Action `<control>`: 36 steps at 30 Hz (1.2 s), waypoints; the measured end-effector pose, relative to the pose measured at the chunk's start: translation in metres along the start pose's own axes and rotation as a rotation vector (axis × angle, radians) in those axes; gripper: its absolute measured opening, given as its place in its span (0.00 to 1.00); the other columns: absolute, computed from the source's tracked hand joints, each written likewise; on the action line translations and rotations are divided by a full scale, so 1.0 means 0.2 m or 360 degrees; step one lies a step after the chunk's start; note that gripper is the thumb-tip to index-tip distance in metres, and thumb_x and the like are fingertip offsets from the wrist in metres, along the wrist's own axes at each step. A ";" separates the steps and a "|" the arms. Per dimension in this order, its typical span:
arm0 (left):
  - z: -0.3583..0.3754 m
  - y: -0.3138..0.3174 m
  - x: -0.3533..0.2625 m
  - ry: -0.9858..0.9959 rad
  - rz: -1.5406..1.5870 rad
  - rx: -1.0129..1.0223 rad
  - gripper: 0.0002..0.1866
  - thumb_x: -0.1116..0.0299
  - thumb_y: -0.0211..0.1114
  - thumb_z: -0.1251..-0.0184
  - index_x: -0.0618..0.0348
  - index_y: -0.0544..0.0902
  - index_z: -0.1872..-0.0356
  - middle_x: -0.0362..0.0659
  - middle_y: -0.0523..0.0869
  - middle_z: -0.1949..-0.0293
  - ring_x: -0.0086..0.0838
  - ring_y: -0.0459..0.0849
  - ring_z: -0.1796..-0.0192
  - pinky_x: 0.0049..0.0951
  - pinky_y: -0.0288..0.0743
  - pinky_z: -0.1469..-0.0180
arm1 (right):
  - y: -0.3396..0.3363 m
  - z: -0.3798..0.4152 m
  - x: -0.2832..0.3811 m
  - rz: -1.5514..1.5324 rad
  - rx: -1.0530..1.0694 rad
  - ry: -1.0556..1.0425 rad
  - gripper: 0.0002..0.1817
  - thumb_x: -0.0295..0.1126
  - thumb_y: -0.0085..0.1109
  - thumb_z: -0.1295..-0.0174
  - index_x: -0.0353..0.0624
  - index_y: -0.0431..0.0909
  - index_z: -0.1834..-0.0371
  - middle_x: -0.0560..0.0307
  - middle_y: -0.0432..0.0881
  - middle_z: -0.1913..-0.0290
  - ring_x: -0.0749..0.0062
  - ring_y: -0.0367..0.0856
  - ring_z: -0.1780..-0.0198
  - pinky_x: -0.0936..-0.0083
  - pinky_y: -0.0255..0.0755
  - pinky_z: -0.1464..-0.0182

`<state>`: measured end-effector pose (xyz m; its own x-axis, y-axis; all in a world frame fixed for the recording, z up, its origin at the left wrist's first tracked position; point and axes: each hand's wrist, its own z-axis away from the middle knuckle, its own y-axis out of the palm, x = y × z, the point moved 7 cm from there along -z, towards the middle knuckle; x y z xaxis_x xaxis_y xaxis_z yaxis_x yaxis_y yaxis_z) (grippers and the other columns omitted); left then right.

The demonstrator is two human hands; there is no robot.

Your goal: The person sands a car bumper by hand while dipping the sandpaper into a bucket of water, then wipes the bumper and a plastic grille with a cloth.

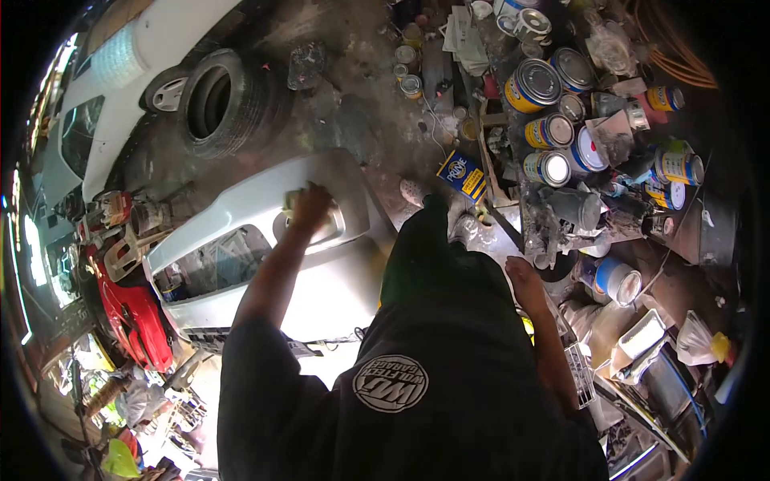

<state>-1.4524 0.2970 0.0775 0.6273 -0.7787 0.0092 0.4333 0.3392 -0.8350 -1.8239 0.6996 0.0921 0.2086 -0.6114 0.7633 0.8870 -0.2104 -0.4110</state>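
A silver-white car bumper (233, 196) lies across the left-centre, with a large grille opening and a smaller round opening near its right end. Over that smaller opening is my left hand (311, 207), its fingers bent and blurred; whether it holds anything is too unclear to tell. My right hand (523, 276) hangs beside my body on the right, away from the bumper, near the bench with the cans. Its fingers are partly curled and no object shows in it.
A loose tyre (212, 104) lies on the floor beyond the bumper, near a white car (152, 48). Paint cans (536, 84) crowd the bench at right. A blue and yellow box (463, 176) stands ahead of my feet. Red bodywork (132, 321) is at left.
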 end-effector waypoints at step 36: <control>0.53 0.07 1.31 -0.2381 0.0617 -0.0897 0.30 0.48 0.65 0.33 0.37 0.76 0.30 0.51 0.64 0.23 0.58 0.53 0.20 0.65 0.42 0.22 | 0.21 -1.91 1.58 0.0657 0.0509 -0.0128 0.20 0.40 0.58 0.27 0.35 0.78 0.42 0.53 0.83 0.50 0.72 0.80 0.49 0.73 0.73 0.45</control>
<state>-1.2128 0.1533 0.1258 0.8103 0.5856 -0.0238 0.0452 -0.1030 -0.9937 -1.8775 0.2065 0.1260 0.5869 -0.5312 0.6110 0.8031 0.2863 -0.5226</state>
